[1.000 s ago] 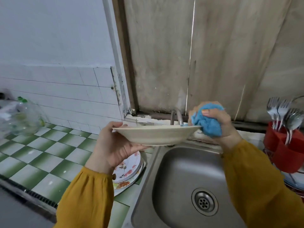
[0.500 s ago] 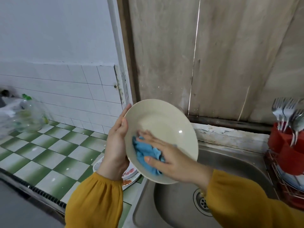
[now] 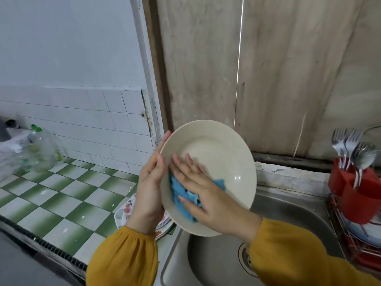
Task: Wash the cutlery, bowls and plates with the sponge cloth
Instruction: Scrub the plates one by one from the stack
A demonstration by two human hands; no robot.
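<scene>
A cream plate (image 3: 222, 153) stands tilted on edge above the steel sink (image 3: 288, 205), its inside facing me. My left hand (image 3: 149, 182) holds its left rim, fingers behind the plate and thumb on the front edge. My right hand (image 3: 203, 189) lies flat with straight fingers on the plate's lower left inside, pressing the blue sponge cloth (image 3: 181, 194) against it. A stack of floral plates (image 3: 125, 211) sits on the counter under my left wrist, mostly hidden.
Forks and spoons (image 3: 350, 149) stand in a red holder (image 3: 354, 188) on a wire dish rack at the right. A green-and-white checked tile counter (image 3: 61, 195) runs left, with a clear plastic jar (image 3: 40, 149) at the back. Wooden boards rise behind the sink.
The plate went from level to tilted upright facing me. My right hand brought the cloth from the rim onto the plate's inside and has slid it slightly up and left.
</scene>
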